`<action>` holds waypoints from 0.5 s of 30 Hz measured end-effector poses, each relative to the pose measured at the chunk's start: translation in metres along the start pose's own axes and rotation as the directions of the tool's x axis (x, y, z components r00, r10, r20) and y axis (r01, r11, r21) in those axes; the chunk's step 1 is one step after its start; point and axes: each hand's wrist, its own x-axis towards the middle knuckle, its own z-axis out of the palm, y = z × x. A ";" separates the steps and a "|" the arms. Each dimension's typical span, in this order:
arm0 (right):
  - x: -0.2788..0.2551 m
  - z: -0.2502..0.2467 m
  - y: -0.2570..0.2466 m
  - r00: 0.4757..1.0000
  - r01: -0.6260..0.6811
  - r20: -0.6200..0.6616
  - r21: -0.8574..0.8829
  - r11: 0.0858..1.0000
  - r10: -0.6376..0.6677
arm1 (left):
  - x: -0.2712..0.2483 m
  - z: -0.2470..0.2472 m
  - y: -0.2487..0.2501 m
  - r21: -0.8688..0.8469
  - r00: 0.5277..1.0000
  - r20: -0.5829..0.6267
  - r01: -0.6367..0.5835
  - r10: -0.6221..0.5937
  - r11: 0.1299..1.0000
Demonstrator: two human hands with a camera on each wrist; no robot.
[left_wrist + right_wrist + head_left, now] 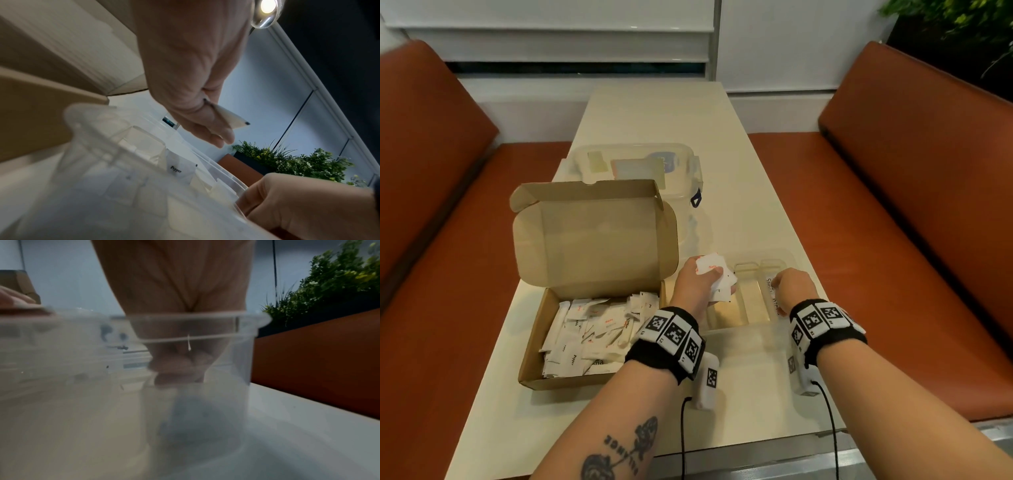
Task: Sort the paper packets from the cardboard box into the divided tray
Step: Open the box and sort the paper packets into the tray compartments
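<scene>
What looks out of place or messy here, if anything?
Nothing stands out. Packets lie jumbled in the open cardboard box, unspilled. The left hand holds a bunch of packets over the clear divided tray.

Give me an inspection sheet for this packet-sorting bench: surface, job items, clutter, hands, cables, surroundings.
Surface: pale cream rectangular table.
Job's things: open brown cardboard box full of white paper packets; clear plastic divided tray right of it, a "Pepper" packet inside.
Clutter: clear lidded plastic container behind the box.
Grippers: left hand holds a bunch of white packets over the tray; right hand reaches into the tray's right compartment, grasp unclear.
Cables: thin black wrist cables run off the near edge.
Surroundings: orange-brown bench seats, green plants.
</scene>
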 end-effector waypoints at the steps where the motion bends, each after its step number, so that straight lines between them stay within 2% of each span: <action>1: -0.001 0.000 0.000 1.000 0.011 0.003 -0.032 0.999 -0.011 | -0.001 -0.001 0.000 -0.016 1.000 0.008 0.006 -0.006 1.000; 7: -0.005 0.002 -0.001 0.998 0.043 0.051 -0.143 0.989 -0.036 | -0.005 -0.005 0.000 0.001 0.999 0.049 0.020 -0.020 1.000; 10: -0.008 -0.004 -0.006 0.996 0.086 0.009 -0.132 0.987 -0.086 | -0.007 -0.006 -0.001 -0.018 0.997 0.070 0.046 -0.044 0.999; 13: -0.017 -0.014 -0.026 0.963 0.242 -0.146 0.095 0.966 -0.227 | -0.009 -0.007 -0.001 -0.015 0.994 0.082 0.076 -0.074 0.997; 15: -0.027 -0.020 -0.043 0.939 0.338 -0.165 0.307 0.890 -0.301 | -0.012 -0.007 -0.001 0.022 0.992 0.091 0.088 -0.090 0.996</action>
